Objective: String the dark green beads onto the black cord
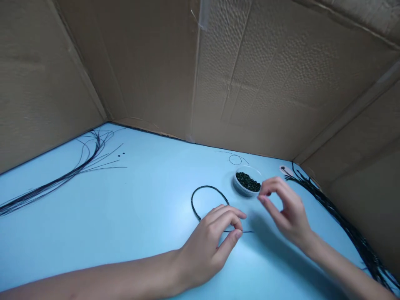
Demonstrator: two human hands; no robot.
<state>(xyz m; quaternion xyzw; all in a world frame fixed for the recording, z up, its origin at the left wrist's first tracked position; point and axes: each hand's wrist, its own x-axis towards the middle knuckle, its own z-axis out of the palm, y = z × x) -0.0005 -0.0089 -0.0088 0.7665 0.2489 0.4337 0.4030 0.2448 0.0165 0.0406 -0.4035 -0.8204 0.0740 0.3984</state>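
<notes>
My left hand (215, 237) is low in the middle, thumb and forefinger pinched on a thin dark cord (248, 231) whose ends stick out to the right. A curved strand of small dark beads (204, 187) loops up behind this hand, which hides part of it. My right hand (289, 208) is raised beside a clear round dish (244, 191) of dark green beads (248, 181). Its thumb and forefinger tips are pressed together; whatever lies between them is too small to make out.
Loose dark cords (75, 171) lie at the left on the blue table (125, 221). Finished-looking dark strands (340, 216) run down the right side, near a white tag (286, 170). A curled thread (235, 159) lies behind the dish. Cardboard walls (150, 66) enclose the back.
</notes>
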